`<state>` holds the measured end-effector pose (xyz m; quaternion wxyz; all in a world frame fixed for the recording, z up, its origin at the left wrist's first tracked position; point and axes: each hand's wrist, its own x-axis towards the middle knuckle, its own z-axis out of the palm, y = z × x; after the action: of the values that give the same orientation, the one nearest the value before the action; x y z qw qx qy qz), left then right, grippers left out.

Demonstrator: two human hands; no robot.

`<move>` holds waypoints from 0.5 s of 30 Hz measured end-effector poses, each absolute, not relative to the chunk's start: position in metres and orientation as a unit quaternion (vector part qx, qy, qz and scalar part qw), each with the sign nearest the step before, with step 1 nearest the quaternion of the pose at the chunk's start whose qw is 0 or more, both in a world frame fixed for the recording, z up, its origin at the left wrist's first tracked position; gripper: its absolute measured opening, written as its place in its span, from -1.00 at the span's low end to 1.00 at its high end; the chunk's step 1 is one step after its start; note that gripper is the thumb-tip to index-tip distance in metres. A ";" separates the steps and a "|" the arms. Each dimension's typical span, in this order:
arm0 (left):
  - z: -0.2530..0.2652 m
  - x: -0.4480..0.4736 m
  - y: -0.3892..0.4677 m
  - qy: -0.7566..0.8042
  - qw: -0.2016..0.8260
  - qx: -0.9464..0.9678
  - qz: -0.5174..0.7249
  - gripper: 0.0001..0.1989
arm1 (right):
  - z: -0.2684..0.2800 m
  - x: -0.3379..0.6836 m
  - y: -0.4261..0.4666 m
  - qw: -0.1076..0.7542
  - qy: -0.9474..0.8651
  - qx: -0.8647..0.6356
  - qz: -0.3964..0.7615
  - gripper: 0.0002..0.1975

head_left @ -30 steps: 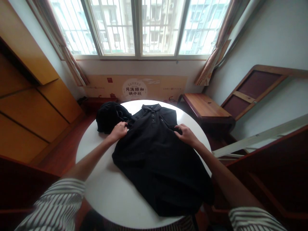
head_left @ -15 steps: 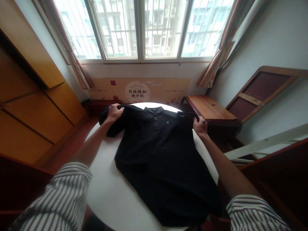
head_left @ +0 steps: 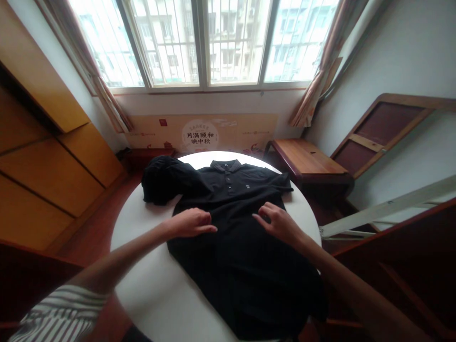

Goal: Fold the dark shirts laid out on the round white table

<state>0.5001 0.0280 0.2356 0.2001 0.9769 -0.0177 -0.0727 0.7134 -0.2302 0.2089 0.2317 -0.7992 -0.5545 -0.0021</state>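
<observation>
A black polo shirt (head_left: 228,256) lies spread front side up on a round white table (head_left: 149,280), its collar towards the window and its hem drooping at the near edge. By its left shoulder sits a bunched heap of black cloth (head_left: 162,180); where it meets the shirt is hard to make out. Over the left of the chest is my left hand (head_left: 194,222), thumb stretched out and fingers loosely bent, nothing in it. My right hand (head_left: 281,222) hovers opposite, thumb and fingers apart, also holding nothing. Whether either hand touches the fabric is unclear.
Beyond the table's right side stands a low wooden table (head_left: 302,159), with a wood-framed panel (head_left: 381,128) leaning on the wall. Orange cabinets (head_left: 53,175) line the left. A printed banner (head_left: 199,133) runs below the barred window (head_left: 203,42).
Both hands have let go of the shirt's sleeves and come back nearer to me and closer together, over the chest. The right sleeve now lies on the table.
</observation>
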 end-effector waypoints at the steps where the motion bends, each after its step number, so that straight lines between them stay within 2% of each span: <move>1: 0.230 0.487 0.021 -0.031 0.221 0.970 -0.101 -0.58 | 0.209 0.697 -0.237 0.212 -0.578 -0.788 0.019 -0.68; 4: 0.219 0.450 0.016 -0.023 0.264 0.951 -0.160 -0.52 | 0.204 0.658 -0.256 0.154 -0.646 -0.745 0.069 -0.71; 6: 0.218 0.433 0.023 -0.023 0.306 0.924 -0.226 -0.58 | 0.200 0.644 -0.265 0.130 -0.682 -0.714 0.090 -0.79; 9: 0.229 0.424 0.038 -0.048 0.401 0.823 -0.398 -0.58 | 0.198 0.641 -0.267 0.132 -0.725 -0.658 0.153 -0.80; 11: 0.240 0.435 0.048 -0.056 0.435 0.771 -0.462 -0.56 | 0.202 0.652 -0.257 0.156 -0.729 -0.636 0.200 -0.79; 13: 0.249 0.462 0.054 -0.055 0.418 0.814 -0.400 -0.61 | 0.208 0.674 -0.235 0.193 -0.706 -0.654 0.192 -0.76; 15: 0.248 0.504 0.055 -0.029 0.339 0.912 -0.228 -0.66 | 0.214 0.704 -0.199 0.226 -0.666 -0.700 0.125 -0.74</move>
<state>0.5042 0.0549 0.2482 0.3394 0.9121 -0.0288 -0.2280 0.7041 -0.1991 0.2142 0.2265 -0.6996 -0.6661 0.1247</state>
